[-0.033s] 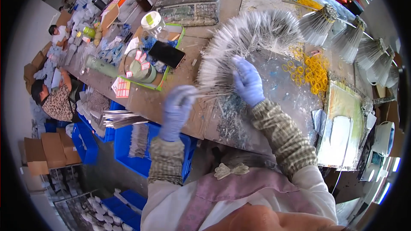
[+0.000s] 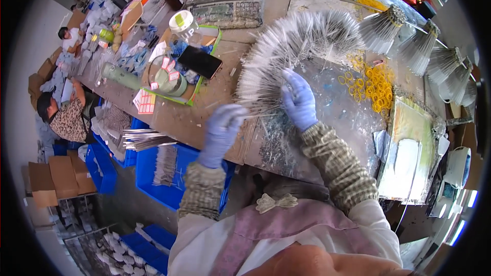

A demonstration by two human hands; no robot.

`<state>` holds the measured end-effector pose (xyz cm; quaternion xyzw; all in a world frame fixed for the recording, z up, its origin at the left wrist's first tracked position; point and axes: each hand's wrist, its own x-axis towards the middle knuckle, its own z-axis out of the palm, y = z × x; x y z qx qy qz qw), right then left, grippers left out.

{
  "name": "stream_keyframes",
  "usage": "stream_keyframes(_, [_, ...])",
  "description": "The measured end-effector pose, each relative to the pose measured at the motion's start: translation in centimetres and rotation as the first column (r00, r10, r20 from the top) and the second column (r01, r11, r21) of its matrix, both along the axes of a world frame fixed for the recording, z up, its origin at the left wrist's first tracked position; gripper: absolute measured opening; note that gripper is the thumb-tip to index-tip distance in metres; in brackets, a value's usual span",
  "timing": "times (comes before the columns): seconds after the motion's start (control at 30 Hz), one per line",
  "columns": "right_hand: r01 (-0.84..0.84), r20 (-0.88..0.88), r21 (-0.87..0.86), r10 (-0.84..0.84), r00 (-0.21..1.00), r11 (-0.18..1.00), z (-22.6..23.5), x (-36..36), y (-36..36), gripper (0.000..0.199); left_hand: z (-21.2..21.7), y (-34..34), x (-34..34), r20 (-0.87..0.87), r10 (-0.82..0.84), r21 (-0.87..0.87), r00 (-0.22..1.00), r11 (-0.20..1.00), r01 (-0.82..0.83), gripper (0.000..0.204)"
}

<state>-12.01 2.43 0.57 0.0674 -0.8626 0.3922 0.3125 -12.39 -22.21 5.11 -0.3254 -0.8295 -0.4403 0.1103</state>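
In the head view my left hand (image 2: 221,135), in a thin blue-violet glove, is closed in a pinch. A thin pale stick (image 2: 262,116) seems to reach from its fingertips toward the pile. My right hand (image 2: 300,101), gloved alike, is at the inner edge of a curved pile of thin clear and grey sticks (image 2: 276,46). Its thumb and forefinger are apart, fingertips close to the sticks; I see nothing held, though the palm side is partly hidden. The sticks fan outward in an arc on the stained worktable (image 2: 322,143).
Yellow rubber bands (image 2: 376,89) lie right of the pile. Bundles of sticks (image 2: 381,28) hang at the far right. On the left are a black phone (image 2: 200,63), a lidded cup (image 2: 183,24) and a green-edged tray (image 2: 193,103). Blue bins (image 2: 148,186) stand below; two people sit far left.
My left hand has shifted a little to the right, toward the pile. My right hand has moved slightly right as well.
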Motion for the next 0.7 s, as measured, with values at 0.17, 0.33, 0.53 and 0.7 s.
stream_keyframes(0.17, [-0.226,0.025,0.129,0.224,0.974,0.966,-1.4,4.7,-1.0,0.042,-3.0,2.6,0.3,0.048,0.124,-0.027,0.991,0.992,-0.123,0.016])
stream_keyframes(0.33, [-0.299,0.342,0.403,0.161,0.926,0.865,-3.4,5.5,-1.7,0.047,-0.6,3.2,-8.3,0.112,0.344,0.022,0.932,0.937,-0.349,0.022])
stream_keyframes(0.53, [-0.266,0.289,0.325,0.172,0.942,0.907,-3.4,5.9,-1.6,0.042,-0.5,3.6,-14.7,0.302,0.311,-0.342,0.901,0.918,-0.202,0.023])
stream_keyframes(0.7, [-0.065,0.026,-0.096,0.068,0.997,0.993,-3.4,5.9,-0.7,0.04,5.2,3.7,-7.8,-0.306,0.254,-0.134,0.918,0.943,-0.305,0.019])
